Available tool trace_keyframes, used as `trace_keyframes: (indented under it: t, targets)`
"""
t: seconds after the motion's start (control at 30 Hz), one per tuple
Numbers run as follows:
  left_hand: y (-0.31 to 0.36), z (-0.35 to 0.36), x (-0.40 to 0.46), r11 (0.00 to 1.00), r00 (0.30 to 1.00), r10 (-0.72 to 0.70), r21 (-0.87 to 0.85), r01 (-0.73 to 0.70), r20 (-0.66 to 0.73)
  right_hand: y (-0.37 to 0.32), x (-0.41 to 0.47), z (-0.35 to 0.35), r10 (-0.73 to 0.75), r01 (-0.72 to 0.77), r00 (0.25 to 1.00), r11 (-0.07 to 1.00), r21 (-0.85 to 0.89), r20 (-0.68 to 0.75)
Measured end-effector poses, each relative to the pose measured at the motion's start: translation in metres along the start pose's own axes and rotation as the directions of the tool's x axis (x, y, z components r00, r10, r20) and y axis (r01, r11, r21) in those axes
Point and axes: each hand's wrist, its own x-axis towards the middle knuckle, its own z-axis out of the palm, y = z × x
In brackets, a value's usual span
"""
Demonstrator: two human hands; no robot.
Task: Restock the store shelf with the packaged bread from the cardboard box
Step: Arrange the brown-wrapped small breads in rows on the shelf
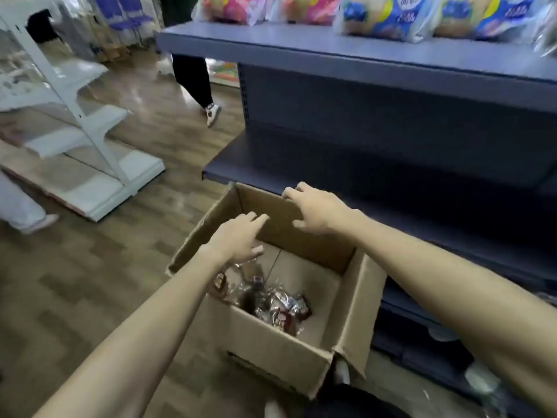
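Floor (75,297) on the left, then the left hand (238,236) and right hand (316,212) — both open and holding nothing — over the cardboard box (355,297) with packaged bread (271,300) inside, beside the dark shelf (391,164).

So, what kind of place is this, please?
Most likely a shop aisle: packaged bread on a dark retail shelf, a white shelving unit across the wooden floor, and a cardboard box of wrapped goods.

open cardboard box (271,354) on floor beside dark shelf (346,46); few clear-wrapped dark bread packs (272,303) inside; colourful bagged loaves (382,16) on shelf.
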Motion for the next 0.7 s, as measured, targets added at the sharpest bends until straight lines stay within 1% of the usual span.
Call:
trace_keyframes:
  t: [0.03, 0.1, 0.17, 0.23, 0.33, 0.4, 0.53, 0.6, 0.67, 0.7]
  targets:
    - [0.003, 0.016, -0.001, 0.999, 0.998, -0.018, -0.040, 0.021, 0.058, 0.003, -0.002, 0.019, 0.019, -0.020, 0.998, 1.000, 0.021, 0.052]
    - [0.007, 0.044, 0.000, 0.990, 0.972, -0.049, -0.117, 0.078, 0.231, 0.012, -0.006, 0.057, 0.055, -0.067, 0.982, 0.996, 0.060, 0.182]
    - [0.010, 0.067, 0.000, 0.974, 0.906, -0.072, -0.165, 0.153, 0.417, 0.026, -0.009, 0.089, 0.088, -0.118, 0.944, 0.990, 0.075, 0.317]
    - [0.008, 0.084, 0.001, 0.961, 0.832, -0.126, -0.141, 0.237, 0.541, 0.041, -0.007, 0.111, 0.113, -0.163, 0.898, 0.983, 0.083, 0.426]
    - [0.001, 0.099, 0.005, 0.944, 0.764, -0.218, -0.067, 0.323, 0.608, 0.059, 0.006, 0.130, 0.126, -0.206, 0.856, 0.973, 0.106, 0.502]
    - [0.001, 0.104, 0.013, 0.946, 0.740, -0.233, -0.028, 0.321, 0.631, 0.066, 0.018, 0.140, 0.122, -0.213, 0.838, 0.971, 0.112, 0.532]
    - [0.012, 0.117, 0.033, 0.961, 0.738, -0.195, -0.024, 0.274, 0.646, 0.071, 0.033, 0.158, 0.092, -0.209, 0.790, 0.970, 0.125, 0.607]
    - [0.022, 0.127, 0.040, 0.970, 0.724, -0.168, -0.021, 0.244, 0.669, 0.072, 0.037, 0.165, 0.086, -0.216, 0.759, 0.968, 0.125, 0.646]
    - [0.037, 0.139, 0.043, 0.987, 0.706, -0.138, 0.037, 0.156, 0.695, 0.073, 0.038, 0.171, 0.086, -0.228, 0.730, 0.966, 0.124, 0.678]
    - [0.045, 0.145, 0.044, 0.994, 0.705, -0.108, 0.070, 0.083, 0.700, 0.072, 0.038, 0.173, 0.084, -0.228, 0.721, 0.966, 0.120, 0.688]
